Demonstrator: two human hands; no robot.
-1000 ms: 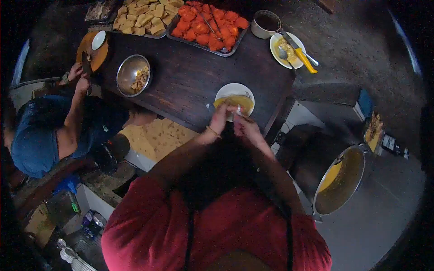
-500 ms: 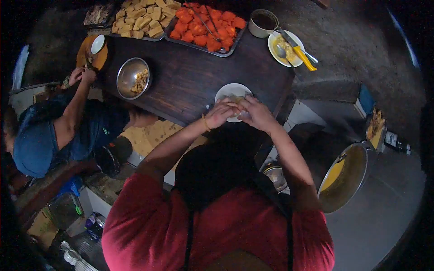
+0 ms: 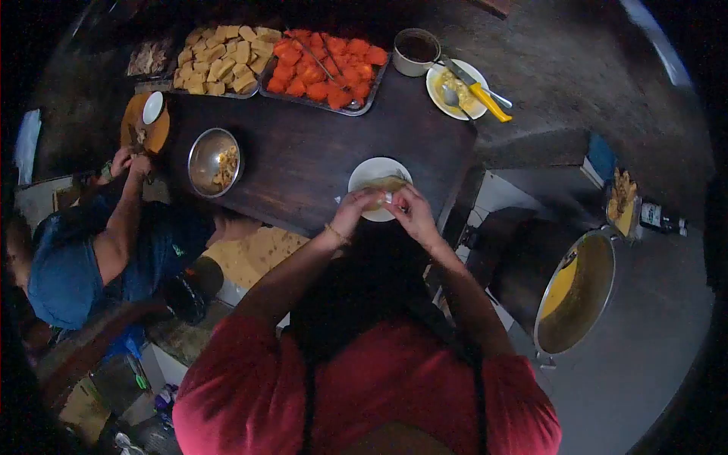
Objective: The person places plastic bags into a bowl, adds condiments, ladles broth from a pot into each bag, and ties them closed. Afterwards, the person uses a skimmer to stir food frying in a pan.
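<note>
Small white piece [image 3: 389, 198], material not confirmed, is located at your fingertips, directly above the near part of a white dish [image 3: 377, 167] on the dark wooden surface [image 3: 296, 152]. Your left grip [image 3: 350, 214] and right grip [image 3: 414, 214] are brought close together there, fingers bent inward; blur and overlap prevent a finding on whether one or both are clamped on the piece. Behind your fingertips you have a yellowish-brown item [image 3: 387, 183] at the dish; whether you touch it cannot be determined. Handling assessment: the white piece is judged very light, probably soft and possibly moist, so hard pressure may tear or crush it and a loose pinch may let it slip. You are advised to take it by opposite edges with the fingertip pads only. The yellowish-brown item looks thin and pliable; support it from beneath rather than by one corner. The dish is judged rigid and likely breakable, slick if wet; hold it by the bare rim.
</note>
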